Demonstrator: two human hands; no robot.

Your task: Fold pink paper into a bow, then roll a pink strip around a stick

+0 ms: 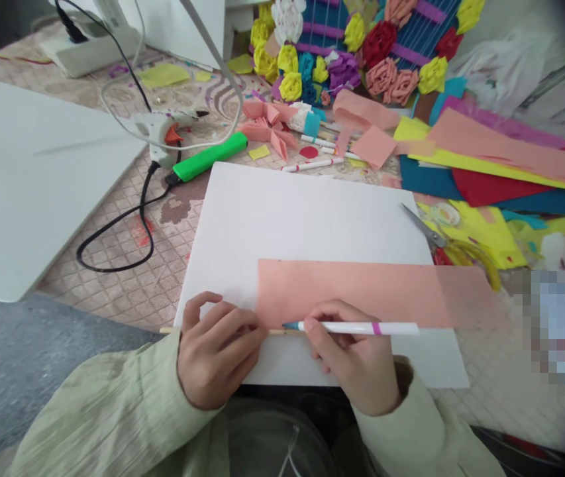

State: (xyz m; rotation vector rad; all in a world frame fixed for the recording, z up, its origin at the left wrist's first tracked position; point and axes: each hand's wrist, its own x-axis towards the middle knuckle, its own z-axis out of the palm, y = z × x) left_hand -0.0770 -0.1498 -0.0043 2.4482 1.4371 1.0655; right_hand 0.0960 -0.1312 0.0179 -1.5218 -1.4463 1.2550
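Observation:
A long pink paper strip (pixel 361 291) lies across a white board (pixel 302 212) in front of me. My left hand (pixel 217 351) is closed at the strip's left end, pinching a thin wooden stick (pixel 169 330) that runs along the strip's near edge. My right hand (pixel 356 361) grips a white pen (pixel 361 327) with a blue tip and a pink band. It lies level along the same edge, tip pointing left toward my left hand.
Yellow-handled scissors (pixel 441 240) lie right of the board on yellow paper. A glue gun (pixel 165 132) with a black cord, a green marker (pixel 210 156), loose pens, coloured paper sheets (pixel 501 156) and a paper-flower panel (pixel 356 46) lie beyond. A white panel (pixel 24 185) is at left.

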